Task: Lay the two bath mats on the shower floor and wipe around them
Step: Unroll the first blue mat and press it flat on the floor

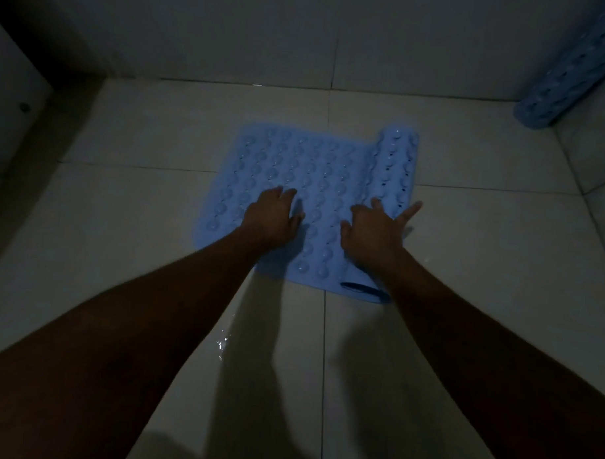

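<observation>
Blue mat [316,181], flat under both hands' grip

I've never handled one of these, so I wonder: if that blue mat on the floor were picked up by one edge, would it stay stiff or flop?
Probably it would flop: the blue mat curls into a roll along its right side, so it bends easily. It may cling when pushed, given its rows of suction cups. The wet floor could let it slide.

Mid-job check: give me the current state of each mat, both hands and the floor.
Blue mat: partly unrolled on the floor, right end still curled.
Second mat: rolled up, leaning in the right corner.
Left hand: open, flat on the mat.
Right hand: open, fingers spread by the curl.
Floor: wet patches.
</observation>
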